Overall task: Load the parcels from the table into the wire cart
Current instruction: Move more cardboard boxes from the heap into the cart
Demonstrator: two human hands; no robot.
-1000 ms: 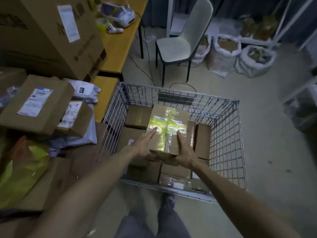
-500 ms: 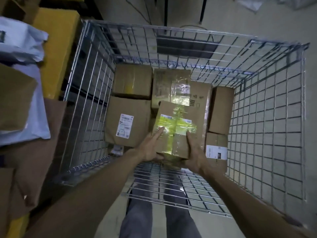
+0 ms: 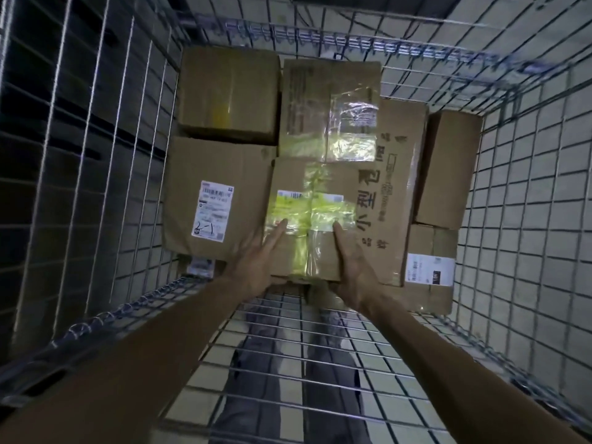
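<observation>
Gripping a brown cardboard parcel, shiny yellow-taped crosswise and white-labelled on top, left hand and right hand clamp its near corners.

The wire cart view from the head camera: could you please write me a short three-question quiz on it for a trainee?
1. True or false: the left hand and the right hand hold the same taped box inside the wire cart.
2. Where does the handwritten-label box lie, seen from the taped box? A) to its left B) to its right C) on top of it
3. Fill in: the tape across the held box is ____ in colour.
Key: 1 true; 2 A; 3 yellow.
</observation>
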